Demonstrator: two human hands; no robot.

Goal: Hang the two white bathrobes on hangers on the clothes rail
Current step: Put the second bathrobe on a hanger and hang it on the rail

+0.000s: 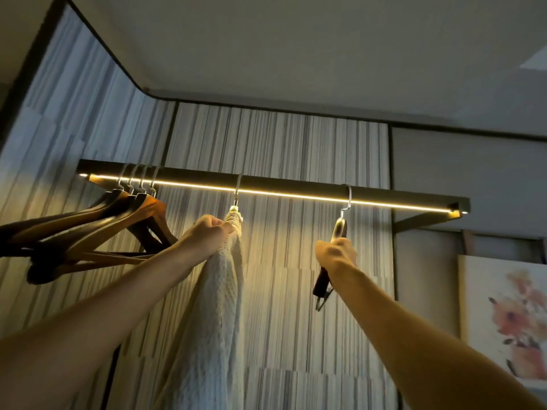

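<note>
A dark clothes rail with a lit strip along its underside runs across the view above me. A white waffle-weave bathrobe hangs from it on a hanger whose metal hook is over the rail's middle. My left hand is closed on the robe's collar just below that hook. Further right, an empty dark wooden hanger hangs by its hook on the rail, and my right hand grips its body. Only one bathrobe is in view.
Several empty wooden hangers hang bunched at the rail's left end, swung out to the left. A striped wall stands behind the rail. A floral picture leans at the lower right.
</note>
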